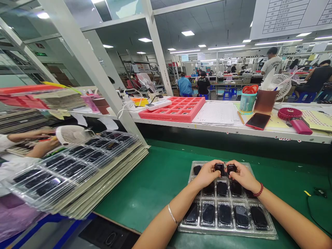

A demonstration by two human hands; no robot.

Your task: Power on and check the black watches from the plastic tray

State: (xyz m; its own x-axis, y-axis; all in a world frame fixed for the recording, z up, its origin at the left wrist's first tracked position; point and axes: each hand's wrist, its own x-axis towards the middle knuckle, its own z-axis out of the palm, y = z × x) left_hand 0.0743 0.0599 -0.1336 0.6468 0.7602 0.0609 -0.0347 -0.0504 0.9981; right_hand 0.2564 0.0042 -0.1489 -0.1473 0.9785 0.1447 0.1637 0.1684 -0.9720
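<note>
From the cell tray [207,229] on the desk [155,183], devices [224,213] seated in its cells, a stack of trays [111,176] lies at 9 o'clock, a fan [69,135] at that stack's 12; on the shelf [212,128] beyond, a divided tray [168,118] lies at 11 o'clock, paper sheets [215,112] at 12, a phone [258,121] between 12 and 1 with a cup [247,103] at its 11, and a hand fan [290,113] at 1; on the desk, a plug [321,192] lies at 3 o'clock

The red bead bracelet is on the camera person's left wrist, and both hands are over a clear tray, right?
Not the left wrist: the head view shows the red bead bracelet on the right wrist. Both hands are over a clear tray.
</note>
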